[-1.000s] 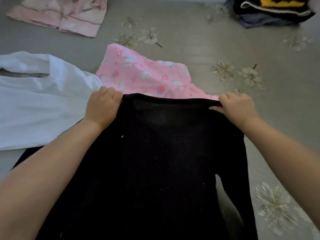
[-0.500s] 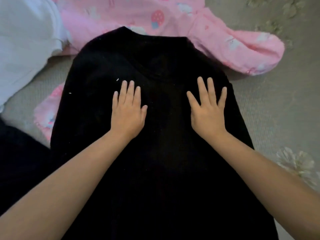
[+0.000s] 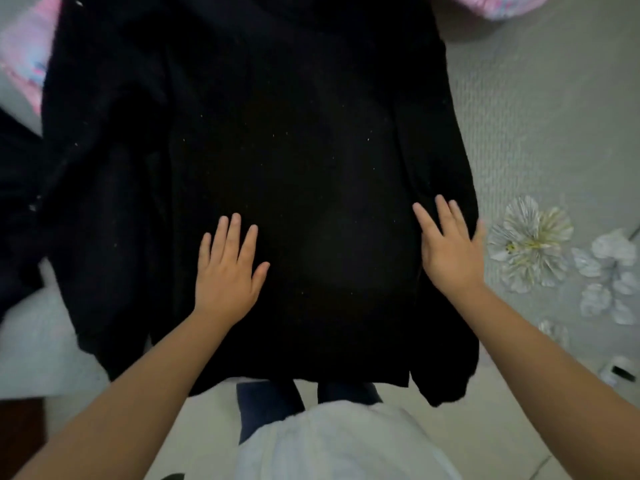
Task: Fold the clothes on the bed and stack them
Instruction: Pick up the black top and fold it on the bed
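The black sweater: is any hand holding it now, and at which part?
Neither holds it. The left hand and right hand lie flat on the black sweater, fingers straight, near its lower half.

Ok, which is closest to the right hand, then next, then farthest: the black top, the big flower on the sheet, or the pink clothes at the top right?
From the right hand:
1. Black top: right under the hand, which lies flat on its right edge.
2. Big flower: printed on the sheet, just to the hand's right.
3. Pink clothes: far up at the top right corner.
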